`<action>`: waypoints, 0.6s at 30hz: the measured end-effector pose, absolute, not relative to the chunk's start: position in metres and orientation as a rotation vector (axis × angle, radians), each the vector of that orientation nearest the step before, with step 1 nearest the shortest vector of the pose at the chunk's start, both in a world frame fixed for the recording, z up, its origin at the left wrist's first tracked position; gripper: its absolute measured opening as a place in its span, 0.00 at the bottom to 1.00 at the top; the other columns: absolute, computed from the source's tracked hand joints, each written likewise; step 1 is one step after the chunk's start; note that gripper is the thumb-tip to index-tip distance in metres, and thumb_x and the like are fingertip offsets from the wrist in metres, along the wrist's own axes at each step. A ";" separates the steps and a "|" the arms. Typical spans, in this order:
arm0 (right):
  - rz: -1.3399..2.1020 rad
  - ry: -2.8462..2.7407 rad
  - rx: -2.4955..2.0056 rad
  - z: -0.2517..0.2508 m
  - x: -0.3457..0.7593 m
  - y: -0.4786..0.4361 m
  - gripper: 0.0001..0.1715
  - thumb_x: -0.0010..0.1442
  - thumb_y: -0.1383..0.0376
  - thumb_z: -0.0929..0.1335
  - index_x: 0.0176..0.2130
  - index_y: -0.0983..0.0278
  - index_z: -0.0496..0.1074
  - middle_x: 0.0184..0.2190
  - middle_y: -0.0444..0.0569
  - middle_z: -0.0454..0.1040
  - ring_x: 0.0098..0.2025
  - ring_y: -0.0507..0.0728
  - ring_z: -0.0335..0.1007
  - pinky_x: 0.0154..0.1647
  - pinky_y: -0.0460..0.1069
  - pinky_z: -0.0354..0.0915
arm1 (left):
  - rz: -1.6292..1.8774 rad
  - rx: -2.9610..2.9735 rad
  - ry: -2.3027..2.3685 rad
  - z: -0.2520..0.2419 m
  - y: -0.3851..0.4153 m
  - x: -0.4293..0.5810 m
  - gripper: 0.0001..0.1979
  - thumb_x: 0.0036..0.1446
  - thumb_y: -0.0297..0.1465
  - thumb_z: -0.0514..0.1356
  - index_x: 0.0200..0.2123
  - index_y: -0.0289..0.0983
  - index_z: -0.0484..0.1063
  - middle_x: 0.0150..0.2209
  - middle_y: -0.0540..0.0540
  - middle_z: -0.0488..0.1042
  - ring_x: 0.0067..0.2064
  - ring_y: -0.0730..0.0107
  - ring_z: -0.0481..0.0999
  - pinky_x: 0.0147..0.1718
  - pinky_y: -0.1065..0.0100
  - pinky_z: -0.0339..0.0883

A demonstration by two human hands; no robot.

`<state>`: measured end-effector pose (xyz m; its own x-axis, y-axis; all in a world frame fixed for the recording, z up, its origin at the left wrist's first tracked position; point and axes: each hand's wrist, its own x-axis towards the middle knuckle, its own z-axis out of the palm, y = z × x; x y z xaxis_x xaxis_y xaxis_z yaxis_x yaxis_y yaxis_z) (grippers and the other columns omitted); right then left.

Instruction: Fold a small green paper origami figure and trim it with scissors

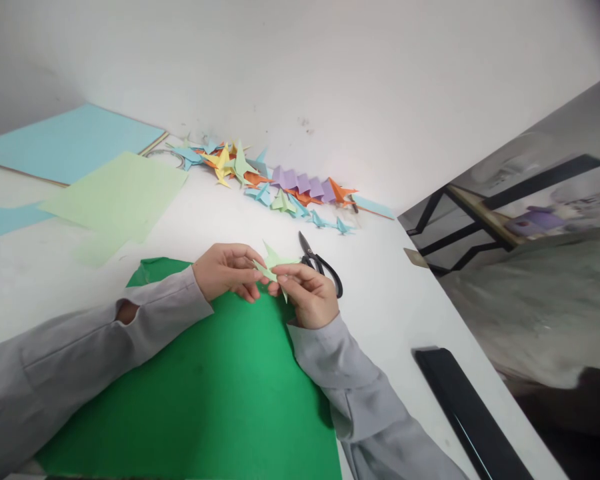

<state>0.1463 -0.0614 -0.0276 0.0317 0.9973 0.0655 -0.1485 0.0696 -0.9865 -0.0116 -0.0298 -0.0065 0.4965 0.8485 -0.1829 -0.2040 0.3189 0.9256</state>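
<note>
Between my two hands is a small pale green origami crane (267,269), its pointed tips sticking out above and below the fingers. My left hand (231,272) pinches its left part between thumb and fingers. From the right, my right hand (307,291) grips the other side, thumb on top. The fingertips cover much of the folded paper. Just behind my right hand lies a pair of black scissors (321,261), blades pointing away. Under both forearms spreads a green sheet (220,380) on the white table.
Many folded paper figures (285,181) in several colours are piled along the wall. Pale green paper (125,190) and a blue sheet stack (75,143) lie at the left. A long black object (470,410) rests near the table's right edge. Beyond stands a metal-framed shelf (480,217).
</note>
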 end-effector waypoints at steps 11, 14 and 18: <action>1.223 -1.140 -1.117 -0.025 0.147 -0.061 0.06 0.46 0.65 0.70 0.29 0.63 0.74 0.16 0.42 0.73 0.18 0.49 0.67 0.22 0.46 0.64 | 0.795 1.214 0.813 -0.009 -0.031 -0.010 0.06 0.38 0.25 0.65 0.21 0.30 0.70 0.13 0.49 0.71 0.18 0.72 0.72 0.19 0.71 0.69; 1.193 -1.195 -1.105 -0.026 0.147 -0.060 0.07 0.45 0.66 0.71 0.30 0.63 0.74 0.15 0.41 0.71 0.19 0.49 0.68 0.22 0.45 0.64 | 0.829 1.249 0.833 -0.010 -0.031 -0.010 0.04 0.39 0.23 0.64 0.20 0.30 0.70 0.14 0.48 0.71 0.17 0.72 0.71 0.19 0.70 0.69; 1.180 -1.210 -1.105 -0.028 0.148 -0.059 0.08 0.43 0.68 0.72 0.29 0.63 0.74 0.13 0.39 0.68 0.19 0.49 0.69 0.21 0.44 0.63 | 0.833 1.288 0.857 -0.010 -0.033 -0.009 0.03 0.40 0.21 0.62 0.21 0.30 0.70 0.14 0.47 0.71 0.17 0.72 0.71 0.20 0.70 0.69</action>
<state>0.1477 -0.0594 -0.0278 -0.0042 0.9966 0.0818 -0.0564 0.0814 -0.9951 -0.0094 -0.0329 -0.0099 0.4518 0.8895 -0.0678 -0.0422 0.0972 0.9944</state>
